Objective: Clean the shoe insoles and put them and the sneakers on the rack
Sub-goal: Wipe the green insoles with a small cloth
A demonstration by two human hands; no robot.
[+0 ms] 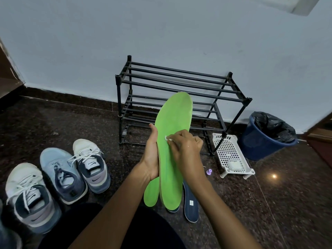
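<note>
Left hand [152, 156] grips green insole [173, 126] upright before shoe rack [179, 81]; right hand [186, 149] pinches white wipe [168, 139] against it. Risk: hard rubbing bends insole, loosens left fingers' hold.

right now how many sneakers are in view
3, in a row: white sneaker leftmost, light blue sneaker in the middle, second white sneaker rightmost. A blurred fourth may be cut off bottom-left.

The floor [269, 203] is dark speckled stone, polished glossy. The wall [161, 33] is matt paint. The rack [179, 76] has smooth, dull black tubes. The green insole [172, 123] is matt and foam-like; the white wad [168, 139] on it looks soft. The sneakers [61, 169] are mesh cloth. The white basket [228, 150] is perforated plastic, the bin liner [273, 124] shiny film.
</note>
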